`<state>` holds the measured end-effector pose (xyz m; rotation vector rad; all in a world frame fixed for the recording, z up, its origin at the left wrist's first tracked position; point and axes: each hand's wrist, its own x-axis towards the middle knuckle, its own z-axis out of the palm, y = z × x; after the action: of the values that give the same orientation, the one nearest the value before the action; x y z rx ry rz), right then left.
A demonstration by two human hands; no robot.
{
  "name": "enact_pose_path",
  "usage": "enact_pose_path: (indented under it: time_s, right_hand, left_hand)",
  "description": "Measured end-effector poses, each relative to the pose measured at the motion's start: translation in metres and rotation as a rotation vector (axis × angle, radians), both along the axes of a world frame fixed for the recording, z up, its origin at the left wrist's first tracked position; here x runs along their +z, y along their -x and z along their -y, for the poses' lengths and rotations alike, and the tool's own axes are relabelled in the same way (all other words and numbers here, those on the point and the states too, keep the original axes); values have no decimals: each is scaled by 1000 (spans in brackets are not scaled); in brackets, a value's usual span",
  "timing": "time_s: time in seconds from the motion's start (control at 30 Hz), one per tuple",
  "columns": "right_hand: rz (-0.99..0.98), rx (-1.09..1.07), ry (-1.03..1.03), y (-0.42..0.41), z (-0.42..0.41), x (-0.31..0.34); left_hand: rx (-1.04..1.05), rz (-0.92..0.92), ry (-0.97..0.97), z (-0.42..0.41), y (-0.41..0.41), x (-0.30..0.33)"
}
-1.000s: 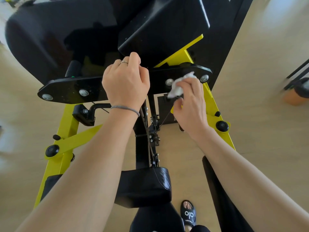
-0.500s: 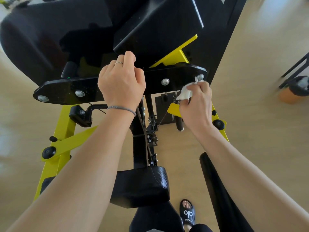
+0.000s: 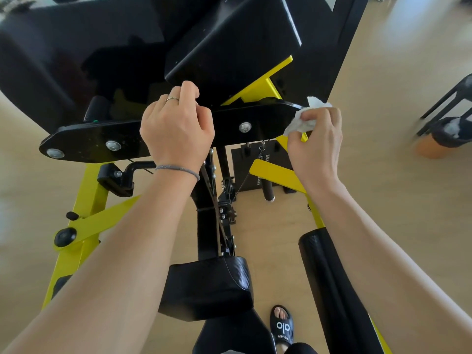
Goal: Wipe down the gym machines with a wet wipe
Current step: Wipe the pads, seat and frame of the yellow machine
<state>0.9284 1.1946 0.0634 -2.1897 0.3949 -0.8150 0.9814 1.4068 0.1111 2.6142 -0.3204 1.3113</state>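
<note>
The right hand [image 3: 315, 146] pinches a crumpled white wipe [image 3: 304, 121] and presses it on the right end of the shiny black bar [image 3: 258, 122]. That end is rounded, and past it there is only open tan floor [image 3: 398, 200]. The left hand [image 3: 176, 131] curls over the bar's top edge near the middle and grips it. It wears one thin ring and one grey wrist band.

The bar is flat and smooth, with three round silver bolts showing on it. Above it sit big black pads [image 3: 229, 44] with a soft, matte skin. Yellow metal beams [image 3: 84, 213] go down on the left and right sides, with a narrow gap of floor between them. One square black pad [image 3: 207, 287] sits low in the middle, and one long black roll [image 3: 329, 284] lies under the right arm. One foot in a black slide [image 3: 282, 325] stands on the floor.
</note>
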Motion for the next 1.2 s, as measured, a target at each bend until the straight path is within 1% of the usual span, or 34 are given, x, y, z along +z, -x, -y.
enact_pose_path:
  time_s: [0.1,0.2,0.23,0.27,0.3,0.4,0.47,0.53,0.6,0.7,0.73,0.83,0.9,0.97,1.1,1.13,1.2]
  right_hand:
    - [2,17,-72,4,1,-4]
    - [-8,40,-236,2,2,-2]
    - [-14,48,-256,-1,3,1]
    - [-6,60,-224,-3,3,4]
    - [15,83,-147,-6,3,8]
    - [57,240,125,-10,-4,20]
    - [61,325,229,-11,-10,25]
    - [87,370,299,-9,-13,30]
    - [161,386,333,-6,-16,39]
    - [331,326,353,-13,-20,61]
    - [351,305,352,-19,-20,68]
    - [265,257,387,-34,-22,77]
    - [206,254,452,-34,-28,67]
    - [193,308,479,-29,-36,56]
    - [159,496,493,-29,-51,49]
    - [139,528,540,-31,-52,50]
    - [124,516,695,-34,-46,53]
  left_hand:
    - [-1,3,2,-1,0,-1]
    - [-4,4,2,0,0,0]
    - [-5,5,3,0,0,0]
    - [-5,7,5,0,0,0]
    - [-5,9,6,0,0,1]
    - [0,2,8,0,1,1]
    - [-2,-9,13,1,1,2]
    - [3,-17,10,1,1,2]
    - [2,-18,8,0,1,2]
    - [6,-15,-3,-1,1,2]
    - [12,-19,-9,-1,1,2]
    - [25,-30,-8,0,1,3]
    - [26,-33,-5,0,2,4]
    - [20,-32,-2,0,3,4]
    - [27,-36,-4,0,4,5]
    - [31,-38,-8,0,3,5]
    - [26,-43,-11,-1,3,5]
